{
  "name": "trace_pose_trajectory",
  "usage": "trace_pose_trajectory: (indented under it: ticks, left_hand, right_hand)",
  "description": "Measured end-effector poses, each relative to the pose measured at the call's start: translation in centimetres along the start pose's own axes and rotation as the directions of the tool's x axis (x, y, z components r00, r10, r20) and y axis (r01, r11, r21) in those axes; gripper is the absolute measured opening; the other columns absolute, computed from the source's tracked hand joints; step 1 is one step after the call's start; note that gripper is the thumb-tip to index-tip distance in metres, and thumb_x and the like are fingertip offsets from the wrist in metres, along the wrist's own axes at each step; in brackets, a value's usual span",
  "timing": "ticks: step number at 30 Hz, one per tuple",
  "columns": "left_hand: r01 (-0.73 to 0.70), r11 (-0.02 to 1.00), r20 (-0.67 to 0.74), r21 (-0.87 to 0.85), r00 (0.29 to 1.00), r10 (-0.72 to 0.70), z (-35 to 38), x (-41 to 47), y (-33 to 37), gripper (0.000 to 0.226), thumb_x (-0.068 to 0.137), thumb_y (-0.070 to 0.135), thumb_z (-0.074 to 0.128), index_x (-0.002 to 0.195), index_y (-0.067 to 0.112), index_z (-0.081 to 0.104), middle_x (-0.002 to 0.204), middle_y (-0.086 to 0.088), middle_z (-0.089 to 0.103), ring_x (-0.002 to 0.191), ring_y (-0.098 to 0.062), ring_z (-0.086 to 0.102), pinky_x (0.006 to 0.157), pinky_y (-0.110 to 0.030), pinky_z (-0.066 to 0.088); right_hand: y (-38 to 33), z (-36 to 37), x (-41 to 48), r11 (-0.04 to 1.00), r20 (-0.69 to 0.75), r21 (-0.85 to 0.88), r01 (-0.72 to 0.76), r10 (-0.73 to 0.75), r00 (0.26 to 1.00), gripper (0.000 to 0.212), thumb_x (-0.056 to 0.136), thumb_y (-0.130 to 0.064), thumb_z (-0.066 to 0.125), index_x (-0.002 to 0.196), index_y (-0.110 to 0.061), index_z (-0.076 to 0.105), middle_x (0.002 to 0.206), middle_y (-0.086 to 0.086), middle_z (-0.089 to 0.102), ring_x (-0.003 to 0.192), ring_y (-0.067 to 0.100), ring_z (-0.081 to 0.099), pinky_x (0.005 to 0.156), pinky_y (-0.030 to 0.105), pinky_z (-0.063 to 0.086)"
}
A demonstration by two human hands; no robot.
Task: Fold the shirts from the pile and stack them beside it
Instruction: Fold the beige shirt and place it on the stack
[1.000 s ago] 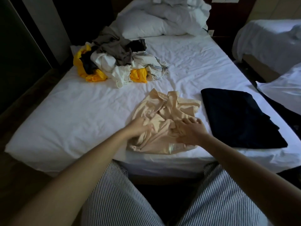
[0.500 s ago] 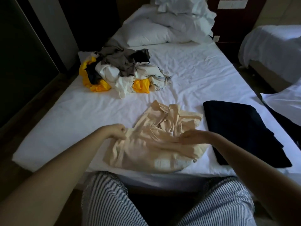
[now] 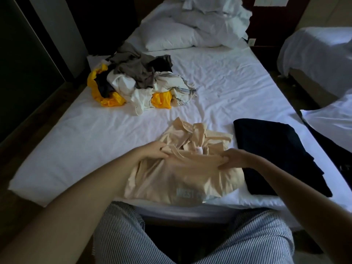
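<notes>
A crumpled beige shirt (image 3: 182,174) lies at the near edge of the white bed (image 3: 95,136), with faint printed letters showing near its bottom. My left hand (image 3: 152,151) grips the cloth at its upper left. My right hand (image 3: 231,158) pinches the cloth at its upper right, and the fabric is stretched between the two. To the right of it lies a folded dark navy shirt (image 3: 276,155). The pile of unfolded shirts (image 3: 137,82), grey, white, yellow and black, sits further back on the left.
White pillows and bunched bedding (image 3: 194,31) lie at the head of the bed. A second bed with white sheets (image 3: 320,60) stands to the right across a narrow gap. My striped trouser legs (image 3: 133,239) are against the bed's near edge.
Both hands have shifted along the beige shirt and now hold it at its upper edge, pulled taut between them. The shirt's lower part has spread toward the near edge of the bed.
</notes>
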State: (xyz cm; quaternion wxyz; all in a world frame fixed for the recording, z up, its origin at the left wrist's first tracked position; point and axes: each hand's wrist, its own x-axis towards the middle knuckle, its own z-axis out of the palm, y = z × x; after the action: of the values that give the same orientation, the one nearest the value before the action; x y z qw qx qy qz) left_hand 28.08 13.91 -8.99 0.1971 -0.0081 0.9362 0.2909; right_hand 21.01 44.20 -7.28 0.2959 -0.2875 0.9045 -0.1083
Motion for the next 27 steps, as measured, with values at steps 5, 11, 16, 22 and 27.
trace_pose_trajectory:
  ticks: [5,11,16,22,27]
  left_hand:
    - [-0.117,0.934,-0.232,-0.337,0.972,0.038,-7.9,-2.0,3.5,0.017,0.094,0.011,0.056,0.11,0.017,0.058,0.096,0.006,0.061,0.092,-0.009,0.058,0.07,-0.012,0.046]
    - [-0.194,0.979,-0.568,-0.061,0.814,0.125,-18.6,-3.4,5.2,0.015,0.098,0.016,0.05,0.09,0.004,0.055,0.081,-0.006,0.053,0.074,-0.015,0.049,0.072,-0.033,0.039]
    - [0.127,0.957,-0.053,0.261,0.992,-0.117,-21.2,-5.3,4.7,0.06,0.062,0.075,0.058,0.06,0.019,0.037,0.052,0.01,0.035,0.049,-0.008,0.034,0.057,-0.027,0.028]
    - [0.104,0.866,-0.017,-0.489,0.991,-0.129,-22.9,-5.2,3.8,0.075,0.032,0.062,0.088,0.092,0.021,0.068,0.092,0.003,0.071,0.084,-0.01,0.067,0.071,-0.022,0.051]
    - [0.152,0.797,-0.055,-0.584,0.973,-0.226,-22.5,-3.4,4.5,0.047,0.094,0.034,0.051,0.138,0.023,0.04,0.116,0.005,0.058,0.098,-0.015,0.059,0.088,-0.028,0.05]
  right_hand:
    - [-1.0,-7.8,0.3,0.99,-0.407,0.141,0.009,0.05,0.912,0.033,0.079,-0.027,0.075,0.097,-0.002,0.066,0.089,0.01,0.059,0.095,0.028,0.059,0.059,0.014,0.036]
    - [-2.8,-16.5,-2.2,0.672,-0.606,0.601,0.433,0.03,0.795,0.029,0.075,-0.016,0.076,0.07,-0.009,0.049,0.067,0.005,0.047,0.061,0.012,0.048,0.055,0.023,0.035]
    - [-2.3,-17.6,-3.4,0.894,-0.269,0.429,0.13,-0.011,0.963,0.039,0.079,-0.048,0.066,0.078,-0.011,0.054,0.071,0.003,0.047,0.065,0.016,0.046,0.056,0.024,0.033]
    - [-0.8,-18.3,-2.9,0.919,-0.148,0.372,0.131,-0.081,0.986,0.027,0.075,-0.053,0.07,0.065,-0.028,0.07,0.069,-0.016,0.062,0.072,0.009,0.054,0.071,0.023,0.038]
    - [-0.6,-19.5,-1.3,0.764,-0.297,0.619,0.183,0.012,0.955,0.04,0.084,-0.046,0.059,0.097,-0.008,0.062,0.091,0.007,0.06,0.083,0.018,0.057,0.075,0.029,0.046]
